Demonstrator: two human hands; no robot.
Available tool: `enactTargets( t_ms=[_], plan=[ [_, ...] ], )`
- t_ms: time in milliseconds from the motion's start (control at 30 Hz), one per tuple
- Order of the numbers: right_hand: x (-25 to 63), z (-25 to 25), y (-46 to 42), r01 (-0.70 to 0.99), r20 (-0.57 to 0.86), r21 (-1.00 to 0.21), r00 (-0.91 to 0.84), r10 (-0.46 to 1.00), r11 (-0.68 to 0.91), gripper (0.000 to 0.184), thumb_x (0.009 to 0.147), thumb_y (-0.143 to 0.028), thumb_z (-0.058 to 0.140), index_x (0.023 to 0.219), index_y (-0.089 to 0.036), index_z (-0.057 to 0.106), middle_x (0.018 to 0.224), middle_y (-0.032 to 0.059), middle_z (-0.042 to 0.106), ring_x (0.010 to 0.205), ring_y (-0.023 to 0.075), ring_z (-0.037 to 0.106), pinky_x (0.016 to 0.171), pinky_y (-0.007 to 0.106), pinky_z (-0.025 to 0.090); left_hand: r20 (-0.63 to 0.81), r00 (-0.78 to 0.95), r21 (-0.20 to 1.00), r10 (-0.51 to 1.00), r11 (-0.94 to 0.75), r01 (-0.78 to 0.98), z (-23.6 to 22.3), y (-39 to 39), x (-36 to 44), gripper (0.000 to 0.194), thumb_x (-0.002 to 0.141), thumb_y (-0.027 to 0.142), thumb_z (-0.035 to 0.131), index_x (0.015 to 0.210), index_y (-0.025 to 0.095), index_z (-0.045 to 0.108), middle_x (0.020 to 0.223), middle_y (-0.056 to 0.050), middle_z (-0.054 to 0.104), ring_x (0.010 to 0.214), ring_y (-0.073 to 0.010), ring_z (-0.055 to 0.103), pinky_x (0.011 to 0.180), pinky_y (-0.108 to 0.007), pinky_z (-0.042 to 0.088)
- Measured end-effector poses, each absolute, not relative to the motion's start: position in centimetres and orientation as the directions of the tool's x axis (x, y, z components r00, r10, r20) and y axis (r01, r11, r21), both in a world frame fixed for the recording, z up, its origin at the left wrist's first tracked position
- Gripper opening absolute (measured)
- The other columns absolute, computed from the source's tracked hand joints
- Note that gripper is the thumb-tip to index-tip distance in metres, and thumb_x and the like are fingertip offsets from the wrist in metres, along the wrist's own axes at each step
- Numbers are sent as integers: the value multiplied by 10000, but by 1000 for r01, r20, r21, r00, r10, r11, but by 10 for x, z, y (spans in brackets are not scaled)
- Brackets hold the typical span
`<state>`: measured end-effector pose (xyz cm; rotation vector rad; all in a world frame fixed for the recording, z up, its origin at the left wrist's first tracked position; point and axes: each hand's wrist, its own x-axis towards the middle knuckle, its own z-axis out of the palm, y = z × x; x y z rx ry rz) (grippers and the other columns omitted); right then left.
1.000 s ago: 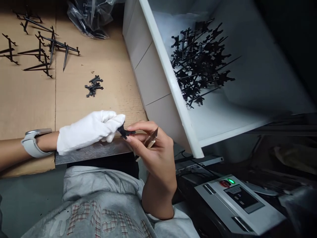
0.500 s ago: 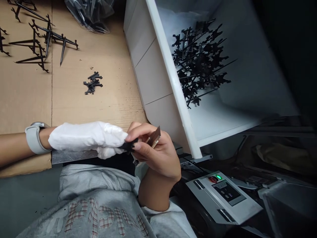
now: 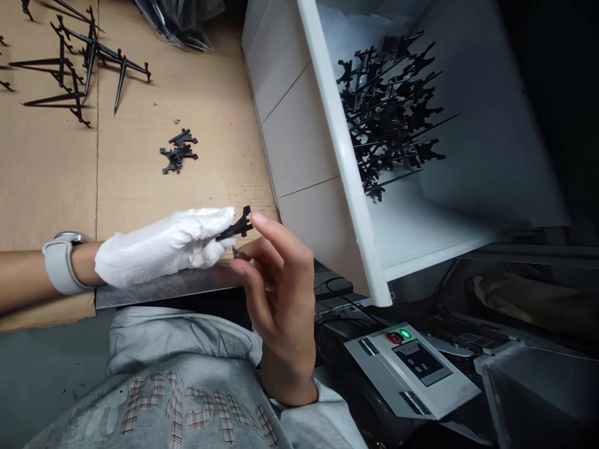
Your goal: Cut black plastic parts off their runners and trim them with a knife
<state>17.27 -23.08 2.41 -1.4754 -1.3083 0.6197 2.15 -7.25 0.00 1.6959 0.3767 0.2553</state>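
My left hand [image 3: 163, 246], in a white glove, is closed around a small black plastic part [image 3: 241, 226], whose notched end sticks out past the fingertips. Close beside it is my bare right hand [image 3: 287, 290], its fingers bent around a small knife [image 3: 241, 254]. Only the pointed blade shows; the fingers hide the handle. The blade tip lies just below the black part, near the gloved fingers, and I cannot tell whether it touches. The right index fingertip is right at the part's outer end.
Small black pieces [image 3: 178, 151] lie on the cardboard-covered table [image 3: 135, 181]. Longer black spiked parts [image 3: 88, 56] are at the far left, and a plastic bag [image 3: 182, 22] is behind. A white bin [image 3: 346, 149] with many black parts stands right, above a control box [image 3: 412, 371].
My right hand has turned and shifted its fingers; the blade, which pointed up and away, now points toward the left hand. The black part has tilted up, showing more of its end.
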Motion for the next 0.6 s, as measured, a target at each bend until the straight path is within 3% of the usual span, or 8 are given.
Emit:
enactTargets(
  t_ms=[133, 233, 333, 400, 467, 533, 600],
  plan=[
    [173, 23, -226, 428, 280, -891, 261, 924, 149, 551, 1083, -132, 664, 1548, -408, 555, 1360, 31, 753, 965, 195, 792, 889, 373, 691, 61, 942, 979, 331, -204, 8, -13, -71, 13, 506, 994, 121, 581, 1489, 211, 641, 1569, -67, 693, 1427, -110, 651, 1301, -292, 429],
    [173, 24, -225, 400, 281, -902, 260, 924, 163, 537, 1095, -142, 657, 1535, -431, 554, 1301, 8, 755, 911, 166, 777, 834, 331, 676, 40, 955, 969, 295, -244, 35, -19, -68, 5, 579, 995, 59, 512, 1556, 189, 575, 1637, -76, 646, 1493, -105, 611, 1308, -305, 421],
    [174, 24, -225, 403, 278, -901, 256, 926, 159, 500, 1108, -156, 637, 1521, -422, 542, 1309, 20, 747, 914, 171, 775, 821, 339, 678, 38, 964, 986, 264, -165, 7, -10, -67, 8, 563, 967, 47, 491, 1513, 152, 581, 1667, -92, 615, 1521, -114, 584, 1306, -302, 416],
    [174, 23, -226, 406, 289, -898, 252, 924, 170, 483, 1115, -164, 626, 1515, -416, 529, 1282, 21, 748, 890, 169, 770, 792, 337, 679, -2, 964, 999, 268, -42, 13, 6, -68, 17, 390, 941, 87, 500, 1280, 156, 680, 1529, -82, 714, 1430, -134, 637, 1272, -297, 438],
    [174, 23, -227, 403, 298, -897, 247, 922, 182, 485, 1116, -169, 623, 1515, -422, 515, 1241, 17, 750, 854, 161, 759, 761, 326, 677, -118, 953, 992, 281, 72, 102, 24, -70, 28, 192, 948, 174, 485, 844, 226, 638, 1011, -17, 789, 1079, -153, 704, 1099, -264, 511],
    [174, 22, -227, 401, 304, -896, 249, 919, 188, 490, 1115, -172, 624, 1514, -433, 508, 1235, 19, 751, 846, 159, 757, 745, 320, 681, -200, 944, 973, 261, 165, 161, 38, -72, 37, 316, 985, 301, 459, 670, 273, 473, 646, 44, 543, 689, -157, 516, 787, -269, 497],
    [174, 21, -228, 402, 305, -896, 249, 919, 189, 491, 1115, -177, 622, 1514, -438, 506, 1237, 21, 754, 851, 163, 759, 732, 319, 687, -242, 943, 950, 227, 251, 184, 45, -75, 40, 379, 1020, 387, 430, 658, 277, 425, 587, 61, 401, 585, -157, 325, 646, -303, 390]
  ],
)
